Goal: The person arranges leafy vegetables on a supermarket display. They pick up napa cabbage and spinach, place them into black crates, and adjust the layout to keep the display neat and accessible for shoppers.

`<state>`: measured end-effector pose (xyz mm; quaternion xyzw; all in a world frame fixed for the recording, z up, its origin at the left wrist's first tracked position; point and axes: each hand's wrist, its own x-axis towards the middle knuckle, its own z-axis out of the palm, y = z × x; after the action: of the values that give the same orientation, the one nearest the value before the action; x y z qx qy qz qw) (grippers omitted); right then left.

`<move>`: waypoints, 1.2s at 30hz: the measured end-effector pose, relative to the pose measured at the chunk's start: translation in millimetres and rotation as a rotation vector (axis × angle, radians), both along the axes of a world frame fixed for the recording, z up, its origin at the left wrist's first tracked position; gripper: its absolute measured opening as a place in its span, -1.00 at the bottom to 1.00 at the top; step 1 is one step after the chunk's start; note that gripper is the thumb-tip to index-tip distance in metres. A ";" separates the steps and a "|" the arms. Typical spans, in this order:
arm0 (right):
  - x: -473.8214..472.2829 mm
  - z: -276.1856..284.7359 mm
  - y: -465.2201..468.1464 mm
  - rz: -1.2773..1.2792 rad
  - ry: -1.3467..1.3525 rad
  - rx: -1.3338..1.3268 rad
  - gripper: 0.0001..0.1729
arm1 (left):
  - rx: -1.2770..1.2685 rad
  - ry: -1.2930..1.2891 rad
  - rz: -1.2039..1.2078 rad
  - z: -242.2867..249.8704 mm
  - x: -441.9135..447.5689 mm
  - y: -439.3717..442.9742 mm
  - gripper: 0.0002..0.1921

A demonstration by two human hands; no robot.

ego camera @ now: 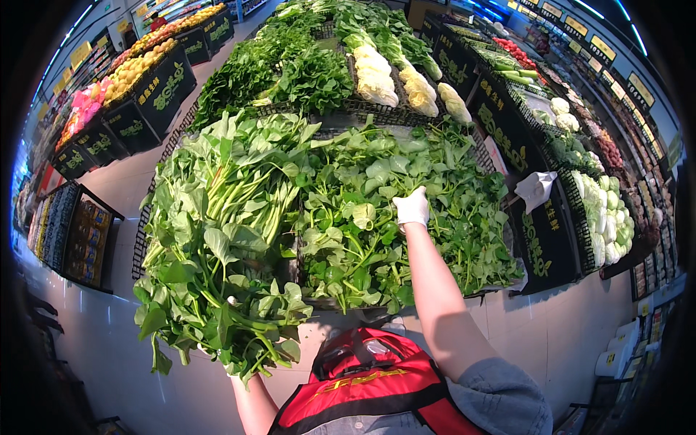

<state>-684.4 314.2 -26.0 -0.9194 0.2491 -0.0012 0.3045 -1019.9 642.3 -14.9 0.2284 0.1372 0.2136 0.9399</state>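
My left hand (232, 371), in a white glove, grips a large bunch of leafy green stems (239, 321) at the front left of the vegetable stand. Leaves cover most of that hand; a white fingertip shows among the stems. My right hand (412, 207), gloved in white too, is curled down into the right-hand heap of leafy greens (359, 250). Whether its fingers close on any stems is hidden. Behind my left hand, a heap of longer-stemmed greens (244, 190) lies with pale stalks showing.
Further back are dark leafy greens (312, 76) and napa cabbages (374, 76) in black crates. A crumpled white bag (535, 190) hangs at the right edge of the stand. Fruit displays (144, 87) line the left aisle; cabbages (609, 217) fill a side shelf. Tiled floor (136, 348) lies around me.
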 end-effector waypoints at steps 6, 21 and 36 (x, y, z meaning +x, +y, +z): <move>-1.1 5.9 -8.3 0.004 -0.047 -0.031 -0.19 | 0.001 -0.006 0.000 2.1 -1.7 0.3 -0.19; -34.8 16.4 -37.0 0.673 -0.498 -0.025 -0.43 | 0.039 -0.029 -0.042 9.3 13.8 8.9 -0.19; -152.4 16.8 -46.1 0.066 -0.558 0.723 -0.31 | 0.186 -0.105 -0.502 -2.1 243.2 -86.0 -0.36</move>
<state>-836.8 268.1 -9.1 -0.7261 0.1126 -0.1520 0.6611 -776.7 556.3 -17.1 0.3290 0.0073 -0.0028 0.9443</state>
